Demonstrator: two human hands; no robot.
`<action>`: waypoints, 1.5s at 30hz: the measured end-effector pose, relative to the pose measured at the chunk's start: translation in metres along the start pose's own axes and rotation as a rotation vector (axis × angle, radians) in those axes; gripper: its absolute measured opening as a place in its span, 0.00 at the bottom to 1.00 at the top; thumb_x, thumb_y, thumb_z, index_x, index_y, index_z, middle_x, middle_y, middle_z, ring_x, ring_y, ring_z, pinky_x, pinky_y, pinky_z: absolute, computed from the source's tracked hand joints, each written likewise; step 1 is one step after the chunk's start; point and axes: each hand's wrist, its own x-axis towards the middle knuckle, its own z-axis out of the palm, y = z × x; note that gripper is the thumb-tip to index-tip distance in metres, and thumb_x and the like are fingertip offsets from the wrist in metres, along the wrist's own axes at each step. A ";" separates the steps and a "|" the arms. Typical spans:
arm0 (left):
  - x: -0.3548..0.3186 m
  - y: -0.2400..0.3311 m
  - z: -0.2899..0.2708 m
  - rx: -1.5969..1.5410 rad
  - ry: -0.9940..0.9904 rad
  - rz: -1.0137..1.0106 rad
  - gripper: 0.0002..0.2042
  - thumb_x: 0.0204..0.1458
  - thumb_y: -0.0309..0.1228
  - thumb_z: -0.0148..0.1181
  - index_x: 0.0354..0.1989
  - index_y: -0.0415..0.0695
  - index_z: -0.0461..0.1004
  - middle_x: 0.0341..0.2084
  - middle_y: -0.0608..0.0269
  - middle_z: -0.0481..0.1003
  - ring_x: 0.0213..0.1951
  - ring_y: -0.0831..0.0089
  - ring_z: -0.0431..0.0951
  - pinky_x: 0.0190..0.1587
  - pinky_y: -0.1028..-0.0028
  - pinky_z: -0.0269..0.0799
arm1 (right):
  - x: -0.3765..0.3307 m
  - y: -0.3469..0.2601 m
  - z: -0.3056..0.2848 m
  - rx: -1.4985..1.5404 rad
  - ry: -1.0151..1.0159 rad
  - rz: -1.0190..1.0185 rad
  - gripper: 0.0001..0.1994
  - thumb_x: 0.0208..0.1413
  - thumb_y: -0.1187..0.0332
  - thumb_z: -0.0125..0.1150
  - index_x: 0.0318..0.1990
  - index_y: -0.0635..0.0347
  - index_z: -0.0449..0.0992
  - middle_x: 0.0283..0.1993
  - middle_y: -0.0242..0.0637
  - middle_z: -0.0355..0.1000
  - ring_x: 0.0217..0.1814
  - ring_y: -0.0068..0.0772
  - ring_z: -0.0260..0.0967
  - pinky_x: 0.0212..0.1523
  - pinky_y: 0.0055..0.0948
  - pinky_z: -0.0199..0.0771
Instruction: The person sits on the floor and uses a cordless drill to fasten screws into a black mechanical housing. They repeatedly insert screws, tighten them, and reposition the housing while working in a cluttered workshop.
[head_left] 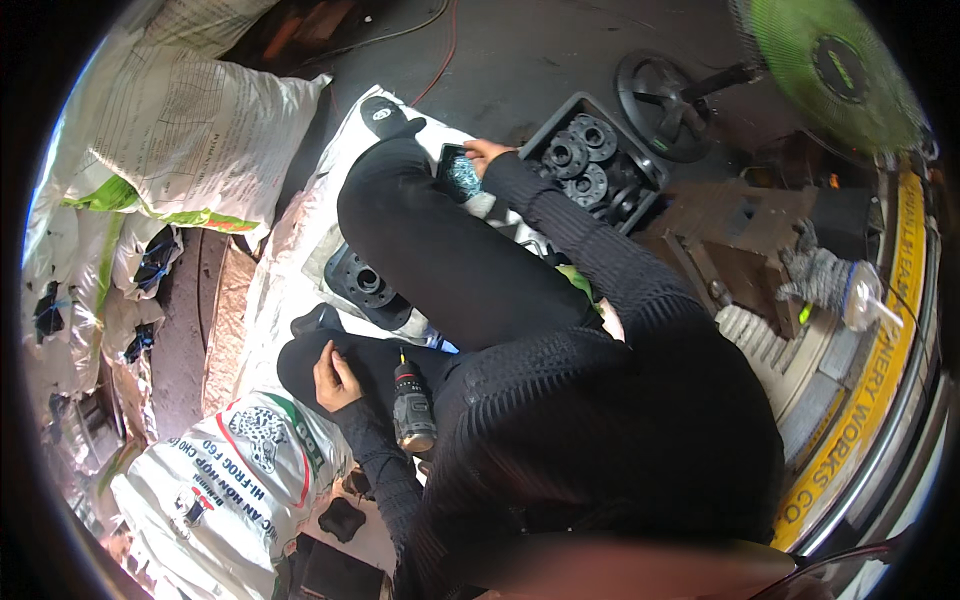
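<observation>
In the head view, the person sits with legs bent, both hands set well apart. The left hand (pixel 335 380) lies over the left leg, fingers and thumb loosely spread. Just beside it, a dark power drill (pixel 412 412) rests on the same leg, its bit pointing away from the body. The right hand (pixel 488 156) reaches past the right leg (pixel 430 240) to the edge of a small dark tray (pixel 447 153) filled with shiny small pieces (pixel 463 178); its fingertips are partly hidden, so I cannot tell whether they pinch anything. A black flanged part (pixel 362 284) sits between the legs, over a white sheet (pixel 343 150). Near the right forearm, a grey crate (pixel 625 138) holds more round black parts (pixel 582 165), piled together. Beyond the crate stands a green fan (pixel 838 72), and a pale glove (pixel 820 280) lies near a yellow rail (pixel 868 395) on the right. White printed sacks stand at the upper left (pixel 200 140), and another white sack (pixel 245 490) lies beside the left forearm.
</observation>
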 end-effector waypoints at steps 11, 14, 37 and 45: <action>0.002 -0.001 0.006 0.169 -0.062 0.030 0.11 0.54 0.24 0.54 0.44 0.42 0.77 0.31 0.55 0.76 0.30 0.62 0.77 0.36 0.70 0.73 | 0.045 0.093 0.092 -0.942 -0.558 0.393 0.26 0.51 0.65 0.59 0.59 0.57 0.65 0.61 0.43 0.61 0.62 0.49 0.60 0.57 0.50 0.65; 0.006 0.000 0.008 0.171 -0.074 0.012 0.11 0.53 0.25 0.55 0.44 0.43 0.77 0.31 0.55 0.76 0.30 0.62 0.77 0.35 0.69 0.72 | 0.049 0.103 0.094 -0.925 -0.581 0.392 0.22 0.54 0.65 0.54 0.58 0.57 0.65 0.59 0.48 0.63 0.61 0.50 0.63 0.55 0.49 0.68; 0.012 -0.002 0.013 0.138 -0.061 0.017 0.10 0.52 0.24 0.56 0.42 0.43 0.77 0.29 0.56 0.76 0.29 0.64 0.77 0.33 0.71 0.72 | 0.041 0.178 0.134 -0.503 -0.291 0.493 0.18 0.63 0.61 0.41 0.56 0.56 0.66 0.53 0.45 0.64 0.52 0.42 0.65 0.48 0.42 0.69; 0.006 0.008 0.004 0.058 -0.034 -0.035 0.10 0.53 0.24 0.56 0.42 0.43 0.78 0.28 0.59 0.76 0.27 0.68 0.77 0.32 0.73 0.72 | 0.011 0.154 0.103 0.272 -0.163 0.522 0.14 0.64 0.60 0.42 0.50 0.56 0.68 0.44 0.40 0.66 0.42 0.37 0.65 0.39 0.38 0.69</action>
